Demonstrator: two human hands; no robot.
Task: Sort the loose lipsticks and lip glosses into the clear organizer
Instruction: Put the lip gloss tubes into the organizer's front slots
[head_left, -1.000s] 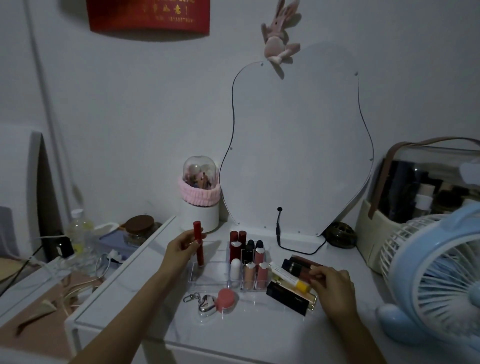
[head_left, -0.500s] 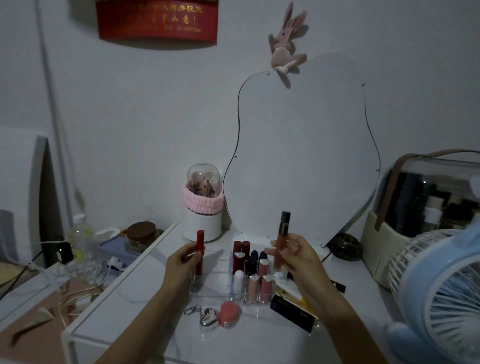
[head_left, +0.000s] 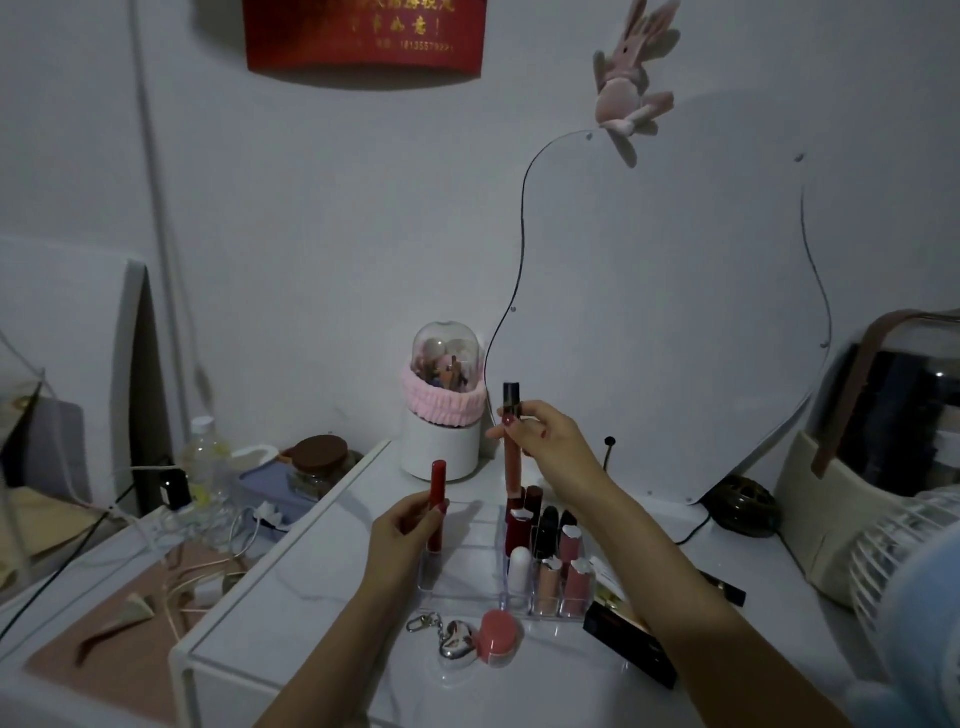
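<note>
A clear organizer (head_left: 467, 564) sits mid-table; its right cells hold several upright lipsticks (head_left: 545, 551). My left hand (head_left: 402, 535) grips a red lip gloss tube (head_left: 436, 501) upright, its base inside the organizer's left section. My right hand (head_left: 545, 441) holds a long dark-capped lip gloss (head_left: 510, 441) upright above the organizer's back row. More loose items, a dark box (head_left: 631, 649) and a black tube (head_left: 724, 592), lie right of the organizer, partly hidden by my right forearm.
A heart keychain (head_left: 457, 642) and a pink round pot (head_left: 500, 636) lie in front of the organizer. A white domed holder (head_left: 441, 410) and wavy mirror (head_left: 670, 312) stand behind. A blue fan (head_left: 914, 587) and a beige case (head_left: 841, 519) crowd the right.
My right hand lifted the dark-capped gloss from the loose pile at right and carried it left and back over the organizer. My left hand lowered the red gloss into the left section.
</note>
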